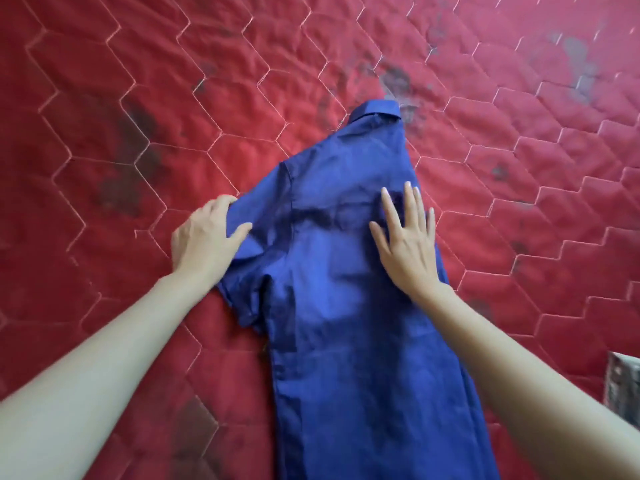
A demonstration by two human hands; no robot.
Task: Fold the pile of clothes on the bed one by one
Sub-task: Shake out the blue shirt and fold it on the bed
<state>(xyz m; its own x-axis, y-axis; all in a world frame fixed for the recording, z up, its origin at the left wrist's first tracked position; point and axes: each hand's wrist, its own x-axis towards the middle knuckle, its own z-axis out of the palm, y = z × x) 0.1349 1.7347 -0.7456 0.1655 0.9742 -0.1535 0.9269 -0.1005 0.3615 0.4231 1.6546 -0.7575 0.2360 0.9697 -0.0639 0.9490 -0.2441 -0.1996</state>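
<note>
Left grip (207, 237) pinching blue shirt (346, 306) sleeve, right grip (407, 244) flat on it

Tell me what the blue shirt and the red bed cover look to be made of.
Blue shirt: thin woven cloth, perhaps cotton or a blend, with a slight sheen; it shows fine creases and a crisp collar. Red bed cover: padded quilted fabric, matte, puckered along pale stitching in hexagons, with dark worn or stained patches. The fibre of either cannot be told for sure.
</note>
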